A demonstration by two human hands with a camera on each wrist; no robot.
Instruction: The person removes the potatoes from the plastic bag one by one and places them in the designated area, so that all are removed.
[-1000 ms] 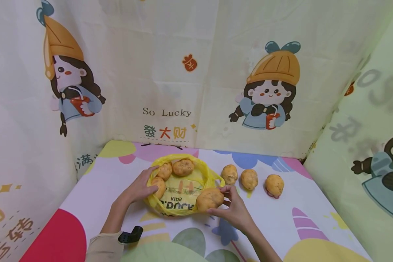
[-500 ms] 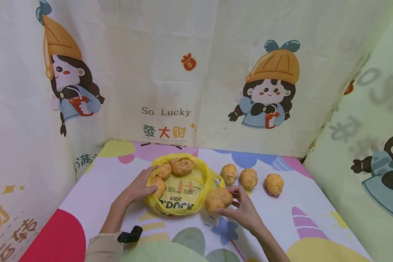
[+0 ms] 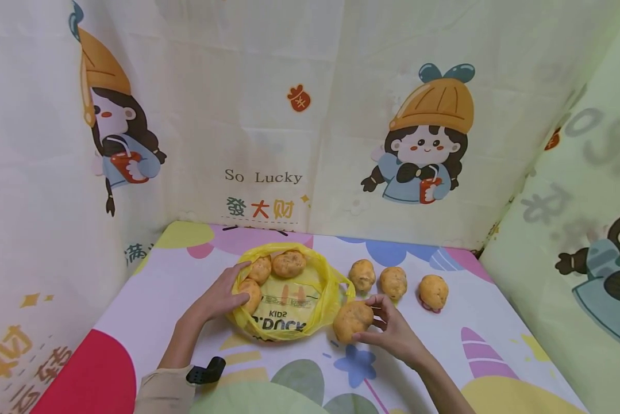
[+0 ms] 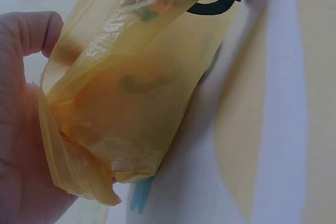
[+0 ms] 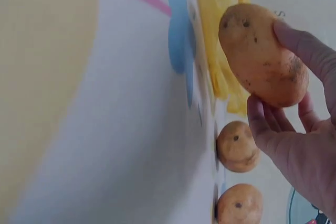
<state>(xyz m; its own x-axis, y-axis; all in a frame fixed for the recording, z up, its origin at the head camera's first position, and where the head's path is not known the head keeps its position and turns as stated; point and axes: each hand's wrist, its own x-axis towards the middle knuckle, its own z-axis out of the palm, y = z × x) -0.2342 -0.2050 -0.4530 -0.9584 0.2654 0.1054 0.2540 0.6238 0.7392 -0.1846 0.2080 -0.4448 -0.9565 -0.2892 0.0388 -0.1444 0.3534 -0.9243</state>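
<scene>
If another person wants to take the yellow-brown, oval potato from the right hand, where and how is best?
Grip the yellow-brown, oval potato by its rounded left end, probably from above: the right hand holds its opposite side, leaving this end free, and the yellow plastic bag lies close on the left.

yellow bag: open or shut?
Open. In the head view the bag has its mouth spread wide, and three potatoes show inside; the left grip holds its rim.
</scene>
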